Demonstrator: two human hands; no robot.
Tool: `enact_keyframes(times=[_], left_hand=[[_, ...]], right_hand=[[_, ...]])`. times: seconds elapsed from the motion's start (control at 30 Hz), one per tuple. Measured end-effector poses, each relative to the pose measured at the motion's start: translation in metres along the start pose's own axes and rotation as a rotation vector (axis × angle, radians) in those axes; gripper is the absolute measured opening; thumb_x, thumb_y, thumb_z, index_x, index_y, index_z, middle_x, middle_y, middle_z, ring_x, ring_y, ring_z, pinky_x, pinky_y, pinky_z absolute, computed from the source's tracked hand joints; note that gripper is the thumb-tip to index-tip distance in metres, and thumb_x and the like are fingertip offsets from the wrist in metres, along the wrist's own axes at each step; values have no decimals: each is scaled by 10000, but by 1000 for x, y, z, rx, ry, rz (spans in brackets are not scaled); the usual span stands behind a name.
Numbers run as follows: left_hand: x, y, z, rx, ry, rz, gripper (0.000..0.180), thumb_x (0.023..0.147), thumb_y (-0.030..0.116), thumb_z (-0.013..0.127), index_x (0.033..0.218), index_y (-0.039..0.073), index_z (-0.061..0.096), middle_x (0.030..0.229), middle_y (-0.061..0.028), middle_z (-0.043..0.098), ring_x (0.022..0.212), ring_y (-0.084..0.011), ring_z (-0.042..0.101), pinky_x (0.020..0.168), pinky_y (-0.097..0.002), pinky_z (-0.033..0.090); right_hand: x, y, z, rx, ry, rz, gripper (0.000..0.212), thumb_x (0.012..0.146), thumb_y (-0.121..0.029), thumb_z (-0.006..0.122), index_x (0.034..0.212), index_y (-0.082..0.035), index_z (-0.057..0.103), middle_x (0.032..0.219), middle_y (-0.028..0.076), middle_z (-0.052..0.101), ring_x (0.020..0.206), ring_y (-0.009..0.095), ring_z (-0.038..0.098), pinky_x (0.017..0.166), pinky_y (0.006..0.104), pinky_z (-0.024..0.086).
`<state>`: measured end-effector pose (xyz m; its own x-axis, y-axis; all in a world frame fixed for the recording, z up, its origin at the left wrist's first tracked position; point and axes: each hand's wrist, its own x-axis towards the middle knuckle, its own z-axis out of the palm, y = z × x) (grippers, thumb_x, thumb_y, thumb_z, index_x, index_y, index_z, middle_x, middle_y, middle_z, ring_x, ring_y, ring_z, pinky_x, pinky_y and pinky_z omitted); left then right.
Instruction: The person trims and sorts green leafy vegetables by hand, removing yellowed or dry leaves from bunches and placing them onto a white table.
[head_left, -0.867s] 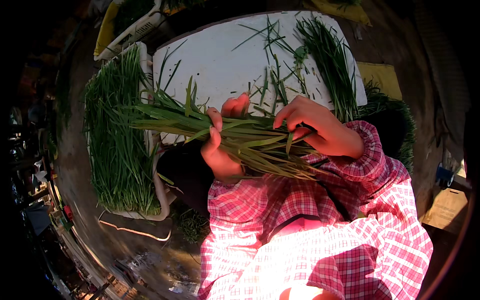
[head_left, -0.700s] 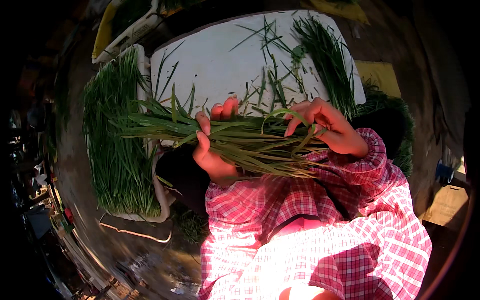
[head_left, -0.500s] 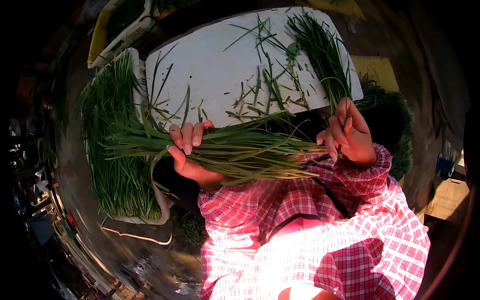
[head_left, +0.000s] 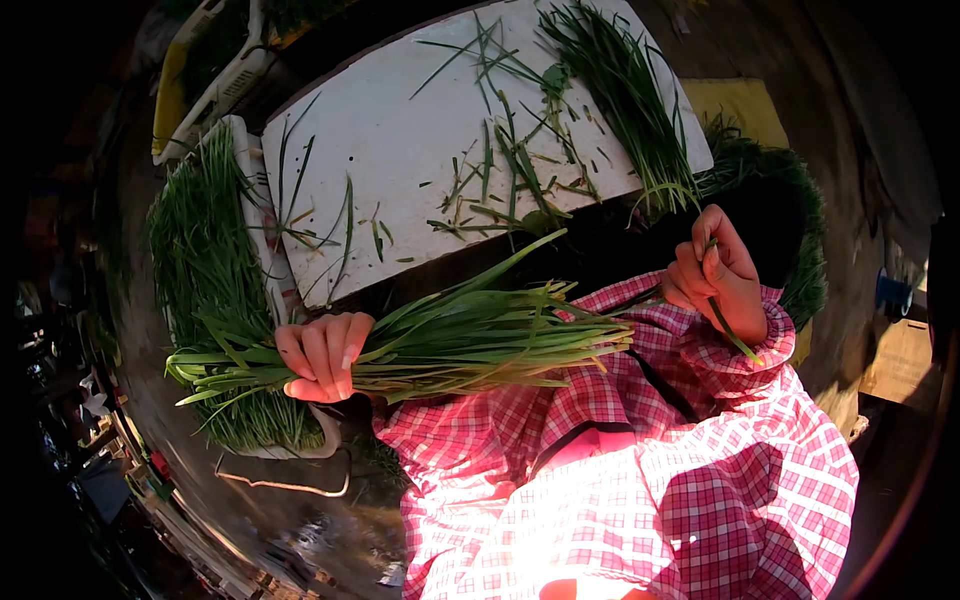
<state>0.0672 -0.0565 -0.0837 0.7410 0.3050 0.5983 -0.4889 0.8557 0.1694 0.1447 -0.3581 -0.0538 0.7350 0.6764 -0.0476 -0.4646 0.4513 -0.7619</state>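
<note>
A thick bunch of garlic chives [head_left: 480, 345] lies crosswise above my lap, its cut, paler ends toward the right. My left hand [head_left: 325, 355] is closed around it near the leafy left end. To the right and apart from the bunch, my raised right hand [head_left: 718, 265] has its fingers curled in a pinch. A single chive blade [head_left: 735, 335] hangs down from that grip. Ahead is a white board [head_left: 370, 150] with loose blades and short trimmings [head_left: 515, 175]. Another pile of chives [head_left: 625, 100] lies along its right side.
A white crate [head_left: 255, 190] packed with upright chives stands at the left, with a yellow and white crate [head_left: 215, 75] behind it. More chives [head_left: 800, 200] lie at the right by a yellow sheet [head_left: 738, 108]. A cardboard box [head_left: 903, 362] sits far right.
My left hand has moved left and down with the bunch. My right hand has drawn away to the right, and a blade now shows below its fingers. The view has shifted slightly.
</note>
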Motion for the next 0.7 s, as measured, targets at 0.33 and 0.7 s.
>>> enact_keyframes(times=[0.33,0.7], left_hand=[[5,-2,2,2,-20,36,195,790,156,558,737,123,373,617,40,437,607,-68,463,741,-233,364],[6,-11,11,-8,267,248,208,790,108,523,719,122,329,618,31,342,616,-96,392,772,-269,353]], right_hand=[[12,-7,-4,43,229,31,208,886,-253,361,918,-48,379,744,66,446,662,151,458,684,292,394],[-22,47,17,-956,303,43,269,814,-172,500,991,30,483,908,120,534,799,180,519,698,279,401]])
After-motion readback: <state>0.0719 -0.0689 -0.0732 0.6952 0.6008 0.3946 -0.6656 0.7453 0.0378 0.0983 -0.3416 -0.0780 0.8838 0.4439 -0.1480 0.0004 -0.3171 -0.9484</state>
